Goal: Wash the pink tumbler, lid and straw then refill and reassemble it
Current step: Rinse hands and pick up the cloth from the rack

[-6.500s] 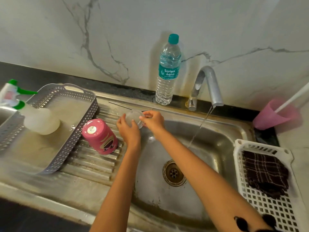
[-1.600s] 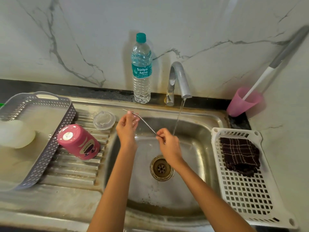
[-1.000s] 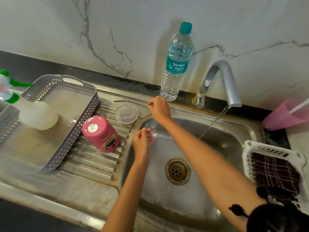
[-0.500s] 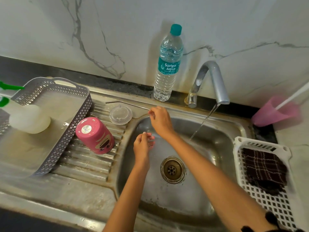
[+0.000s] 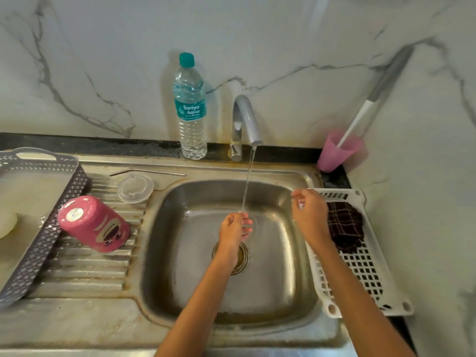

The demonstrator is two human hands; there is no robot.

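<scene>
The sink (image 5: 304,176) has water running; I hold my left hand (image 5: 233,229) curled under it, my right hand (image 5: 309,215) loosely open, both holding nothing.

Pink cartoon-printed tumbler (image 5: 94,224) stands upside down on the draining ribs; clear round plastic lid (image 5: 135,188) and bent metal straw (image 5: 146,172) lie behind it.

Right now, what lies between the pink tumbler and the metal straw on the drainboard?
The clear lid lies flat on the ribbed drainboard, between the pink tumbler and the metal straw, in the head view.
</scene>
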